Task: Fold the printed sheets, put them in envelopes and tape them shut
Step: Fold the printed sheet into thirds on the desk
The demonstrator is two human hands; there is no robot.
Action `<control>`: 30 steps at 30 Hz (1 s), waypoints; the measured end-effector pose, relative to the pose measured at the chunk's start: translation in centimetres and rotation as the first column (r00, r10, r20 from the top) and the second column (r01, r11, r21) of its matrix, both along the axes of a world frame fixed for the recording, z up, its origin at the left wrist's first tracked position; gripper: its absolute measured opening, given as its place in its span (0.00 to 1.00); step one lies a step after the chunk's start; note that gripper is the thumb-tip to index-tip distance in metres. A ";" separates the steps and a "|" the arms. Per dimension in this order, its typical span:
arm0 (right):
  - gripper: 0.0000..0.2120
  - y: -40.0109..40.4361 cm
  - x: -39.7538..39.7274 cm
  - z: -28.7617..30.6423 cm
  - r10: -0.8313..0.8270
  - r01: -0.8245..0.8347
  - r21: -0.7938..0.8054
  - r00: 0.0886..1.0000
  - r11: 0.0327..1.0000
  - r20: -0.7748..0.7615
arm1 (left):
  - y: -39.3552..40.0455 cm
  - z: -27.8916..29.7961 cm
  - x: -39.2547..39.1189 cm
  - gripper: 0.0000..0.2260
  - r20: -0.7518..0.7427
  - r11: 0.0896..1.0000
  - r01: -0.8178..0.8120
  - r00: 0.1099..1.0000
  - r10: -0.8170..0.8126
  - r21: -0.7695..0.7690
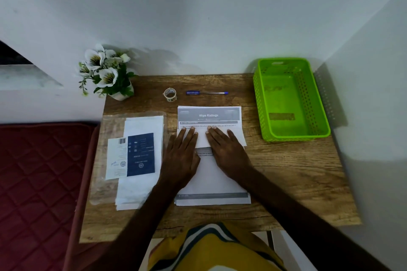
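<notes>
A stack of printed sheets (211,179) lies in the middle of the wooden table (293,174); the top page is headed "Wipe Railings". A folded white flap (202,138) lies over the sheet's upper part. My left hand (181,156) and my right hand (226,149) press flat on it, fingers spread and pointing away from me. To the left, white envelopes (143,125) lie in a clear plastic pack with a blue label. A small roll of clear tape (170,94) stands behind the sheets.
A blue pen (207,93) lies beside the tape. A green plastic basket (290,99) stands at the back right by the wall. A pot of white flowers (108,72) occupies the back left corner. A dark red mattress (39,182) adjoins the table's left edge.
</notes>
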State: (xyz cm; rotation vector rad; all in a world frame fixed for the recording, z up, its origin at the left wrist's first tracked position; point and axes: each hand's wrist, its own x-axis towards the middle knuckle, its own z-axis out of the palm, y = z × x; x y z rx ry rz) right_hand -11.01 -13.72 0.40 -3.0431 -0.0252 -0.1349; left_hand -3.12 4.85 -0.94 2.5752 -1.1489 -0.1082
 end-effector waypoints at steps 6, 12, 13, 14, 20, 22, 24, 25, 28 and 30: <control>0.26 0.3 -0.8 -1.5 0.001 0.000 0.029 0.999 1.000 -0.040 | 0.1 -1.2 -0.1 0.25 -0.026 0.998 -0.038 0.999 0.039 0.045; 0.26 0.6 -0.3 -2.0 -0.036 0.039 0.105 0.999 0.994 -0.022 | -0.3 -0.9 -0.1 0.23 0.009 0.995 -0.044 0.999 0.044 0.089; 0.25 0.8 0.0 -2.0 -0.040 0.042 0.099 0.999 0.994 -0.023 | -0.4 -0.9 -0.1 0.23 0.007 0.995 -0.047 0.999 0.047 0.084; 0.24 1.1 0.2 -1.9 -0.040 0.042 0.091 0.999 0.995 -0.027 | -0.5 -0.9 0.0 0.23 -0.001 0.995 -0.051 0.999 0.051 0.081; 0.26 2.5 0.8 -2.1 -0.062 0.073 0.131 0.994 0.989 -0.085 | -0.6 -1.1 0.0 0.24 -0.034 0.992 -0.086 0.995 0.089 0.098; 0.28 2.1 0.4 -2.2 -0.090 0.106 0.156 0.991 0.982 -0.103 | -0.7 -1.1 0.0 0.25 -0.026 0.989 -0.086 0.996 0.089 0.117; 0.30 1.2 -0.3 -2.5 -0.129 0.148 0.169 0.984 0.974 -0.121 | -0.7 -1.1 0.1 0.25 0.003 0.988 -0.080 0.997 0.081 0.132; 0.31 0.7 -0.7 -2.6 -0.153 0.172 0.167 0.981 0.971 -0.123 | -0.7 -1.1 0.1 0.25 0.012 0.987 -0.081 0.997 0.080 0.135; 0.33 -1.1 -2.0 -2.8 -0.247 0.264 0.162 0.962 0.951 -0.119 | -0.6 -1.2 0.0 0.26 0.020 0.984 -0.093 0.996 0.091 0.155; 0.34 -1.9 -2.6 -2.8 -0.298 0.314 0.154 0.947 0.937 -0.116 | -0.6 -1.2 0.0 0.26 0.032 0.983 -0.100 0.995 0.096 0.151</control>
